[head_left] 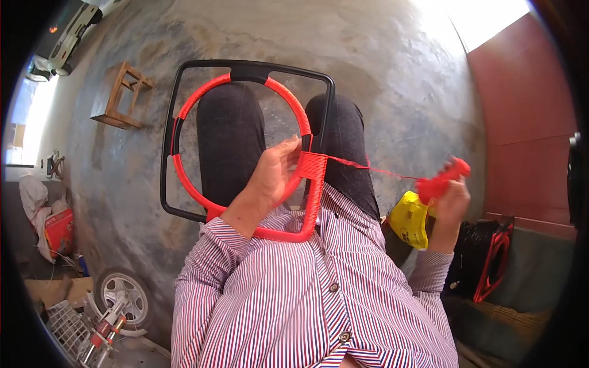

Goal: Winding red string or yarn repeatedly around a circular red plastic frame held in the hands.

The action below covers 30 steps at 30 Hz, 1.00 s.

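A black square frame with a ring inside it (331, 110) rests upright on my lap, leaning against my body. Red strip covers most of the ring and the near right corner of the square; the far side and left side are bare black. My left hand (274, 172) grips the ring's right side, where ring and square are bound together. From that binding a thin red strip (380, 170) runs taut to the right. Out there my right hand (453, 201) is closed on a bundle of red strip (438, 183), slightly blurred.
A yellow plastic bag (408, 221) lies below my right hand, beside black frames with a red-wrapped one (496, 264). A wooden stool (123, 97) stands on the concrete floor at far left. A wheeled vehicle (123, 300) is near left; a red wall panel (521, 116) rises at right.
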### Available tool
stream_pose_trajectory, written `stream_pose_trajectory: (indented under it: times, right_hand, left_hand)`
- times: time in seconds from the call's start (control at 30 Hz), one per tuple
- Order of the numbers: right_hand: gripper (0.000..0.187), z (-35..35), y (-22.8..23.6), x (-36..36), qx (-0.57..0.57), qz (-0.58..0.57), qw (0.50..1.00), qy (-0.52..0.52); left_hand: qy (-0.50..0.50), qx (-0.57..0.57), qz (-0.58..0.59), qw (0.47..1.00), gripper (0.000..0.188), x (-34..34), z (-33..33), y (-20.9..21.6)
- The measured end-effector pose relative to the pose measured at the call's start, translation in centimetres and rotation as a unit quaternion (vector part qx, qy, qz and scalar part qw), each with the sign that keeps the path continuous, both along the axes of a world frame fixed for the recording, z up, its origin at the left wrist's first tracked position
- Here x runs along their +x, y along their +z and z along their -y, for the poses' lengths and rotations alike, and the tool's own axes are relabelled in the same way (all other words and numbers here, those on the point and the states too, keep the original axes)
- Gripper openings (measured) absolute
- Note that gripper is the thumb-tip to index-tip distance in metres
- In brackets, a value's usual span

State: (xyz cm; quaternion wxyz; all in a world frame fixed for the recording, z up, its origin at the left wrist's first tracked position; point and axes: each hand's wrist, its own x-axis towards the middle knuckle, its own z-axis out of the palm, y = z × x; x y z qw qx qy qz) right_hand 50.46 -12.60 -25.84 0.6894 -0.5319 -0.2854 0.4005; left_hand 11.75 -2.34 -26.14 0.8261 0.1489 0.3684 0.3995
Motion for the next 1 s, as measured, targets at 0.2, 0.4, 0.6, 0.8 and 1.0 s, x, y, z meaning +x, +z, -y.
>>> stream_pose_trajectory:
  times: [0.2,0.4,0.6,0.8,1.0]
  right_hand:
    - [0.049,-4.4,2.7,-13.2,-0.02,0.377,0.761,0.528]
    - [0.072,-7.1,3.5,-18.6,-0.096,0.462,0.784,0.404]
    - [0.069,-8.1,1.0,-17.7,-0.061,0.192,0.908,0.366]
    - [0.051,-8.8,1.2,-17.9,-0.02,0.067,0.963,0.26]
    - [0.053,-9.2,3.3,-22.9,0.143,0.563,0.786,0.212]
  left_hand:
    - [-0.02,0.051,0.127,0.99,0.043,-0.9,0.3,0.1]
    - [-0.019,0.02,0.151,0.988,0.045,-0.8,0.6,0.7]
    - [-0.021,0.039,0.052,0.998,0.037,-0.3,0.6,-0.2]
    - [0.101,0.204,-0.142,0.963,0.039,0.0,1.4,0.6]
    - [0.125,0.448,-0.225,0.857,0.052,-0.5,2.3,0.3]
